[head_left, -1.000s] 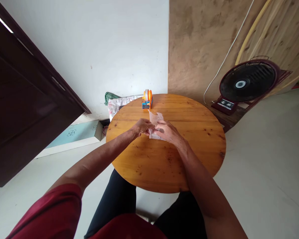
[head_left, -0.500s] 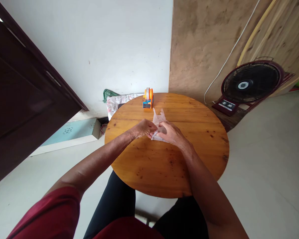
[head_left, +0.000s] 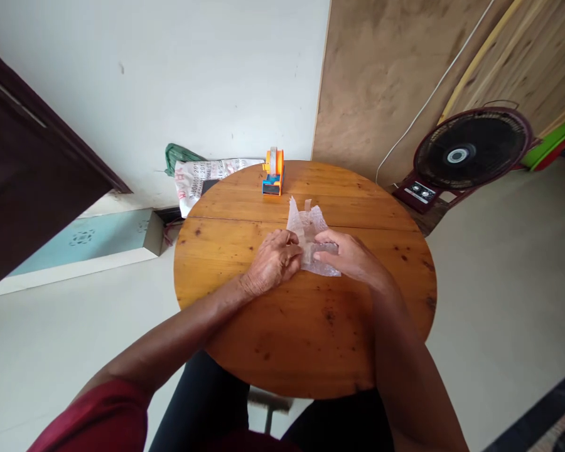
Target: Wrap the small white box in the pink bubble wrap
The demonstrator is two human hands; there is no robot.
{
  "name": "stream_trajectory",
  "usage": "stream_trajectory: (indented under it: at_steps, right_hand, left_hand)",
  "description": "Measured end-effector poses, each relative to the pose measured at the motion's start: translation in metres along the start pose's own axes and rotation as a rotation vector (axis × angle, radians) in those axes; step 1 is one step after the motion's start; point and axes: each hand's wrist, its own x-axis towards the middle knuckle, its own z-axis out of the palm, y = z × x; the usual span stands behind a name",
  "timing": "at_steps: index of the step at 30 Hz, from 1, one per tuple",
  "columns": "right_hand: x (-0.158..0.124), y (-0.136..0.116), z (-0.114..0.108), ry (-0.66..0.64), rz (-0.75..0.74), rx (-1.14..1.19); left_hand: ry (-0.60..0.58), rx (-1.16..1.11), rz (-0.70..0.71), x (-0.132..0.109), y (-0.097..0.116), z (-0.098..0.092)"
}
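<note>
A piece of clear bubble wrap [head_left: 321, 267] lies crumpled near the middle of the round wooden table [head_left: 263, 333], its torn-looking ends pointing away from me. It seems folded around something greyish that I cannot make out. A brownish strip, like tape, sticks up at its far end. My left hand [head_left: 275, 260] is closed at the wrap's left edge, thumb and fingertips pinching it. From the right, my right hand [head_left: 351, 256] grips the wrap, thumb on the near side and fingers on the far side, with some wrap showing between them.
An orange and blue tape dispenser [head_left: 274, 172] with a roll stands at the table's far edge. Behind the table lie a printed white sack [head_left: 188, 182] and a green bag [head_left: 181, 156]. A dark red fan [head_left: 456, 154] is at right, a pale blue box [head_left: 89, 242] at left.
My hands have moved apart from their close pinch, the right one moving rightward. The bubble wrap now lies more spread out, with the strip at its far end visible. My view has shifted slightly.
</note>
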Motion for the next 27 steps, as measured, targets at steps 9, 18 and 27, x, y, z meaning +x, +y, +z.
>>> stream_trajectory:
  at_steps: [9, 18, 27]
  right_hand:
    - [0.0, 0.001, -0.002, -0.033, 0.127, 0.076]
    - [0.002, 0.009, 0.011, 0.148, 0.161, 0.012]
    - [-0.005, 0.008, 0.027, 0.3, 0.315, -0.004]
  left_hand:
    - [0.02, -0.162, 0.105, -0.004, -0.01, 0.004]
    - [0.03, -0.103, 0.138, -0.008, -0.015, 0.01]
    - [0.052, -0.056, 0.156, -0.009, -0.016, 0.014]
